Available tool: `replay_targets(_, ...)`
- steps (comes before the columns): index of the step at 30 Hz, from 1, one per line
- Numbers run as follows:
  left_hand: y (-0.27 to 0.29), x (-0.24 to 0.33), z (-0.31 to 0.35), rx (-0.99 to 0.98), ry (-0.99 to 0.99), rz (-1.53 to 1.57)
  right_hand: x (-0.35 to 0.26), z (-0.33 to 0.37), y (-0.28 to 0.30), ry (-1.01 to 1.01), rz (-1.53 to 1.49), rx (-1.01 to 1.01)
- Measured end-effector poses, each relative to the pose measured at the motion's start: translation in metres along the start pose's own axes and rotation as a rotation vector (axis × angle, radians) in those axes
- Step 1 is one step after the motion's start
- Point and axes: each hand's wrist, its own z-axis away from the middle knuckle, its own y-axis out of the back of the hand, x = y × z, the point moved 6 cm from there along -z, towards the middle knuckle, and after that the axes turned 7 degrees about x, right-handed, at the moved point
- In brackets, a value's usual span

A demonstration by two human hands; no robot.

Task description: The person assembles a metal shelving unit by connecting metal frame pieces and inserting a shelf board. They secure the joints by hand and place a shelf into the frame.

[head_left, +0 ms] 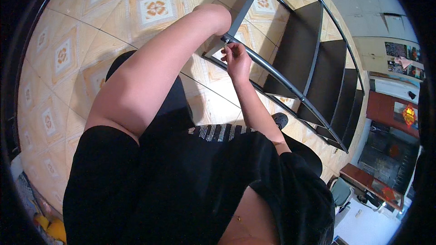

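A dark metal-tube shelf rack (279,76) lies tilted on the floor in front of me, with dark boards set across it. My right hand (238,62) is at the near end of a tube. Its thumb and fingertips pinch together there, beside a small silvery fitting (225,41) at the tube's end. What sits between the fingertips is too small to make out. Reaching across from the left, my left arm ends at my left hand (219,19), bent over beside the end board (250,4). The fingers of that hand are hidden from view.
Patterned floor tiles (59,54) spread to the left and beyond. Several dark shelf boards (324,81) stand across the rack to the right. A dark shoe (280,120) rests by the lower tube. Pale cabinets (363,4) and a green seat (341,192) are at the right.
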Motion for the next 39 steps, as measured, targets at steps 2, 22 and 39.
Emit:
replay_targets(2, -0.007, 0.000, -0.003, -0.004, 0.006, -0.022, -0.011, 0.000, 0.005, 0.065, 0.229, -0.012)
replay_targets(22, -0.007, 0.000, 0.002, 0.013, -0.008, -0.036, -0.020, -0.006, 0.007, 0.004, 0.175, -0.109)
replay_targets(39, -0.009, -0.004, 0.006, -0.014, -0.015, -0.039, -0.020, -0.032, 0.016, -0.080, 0.392, -0.319)
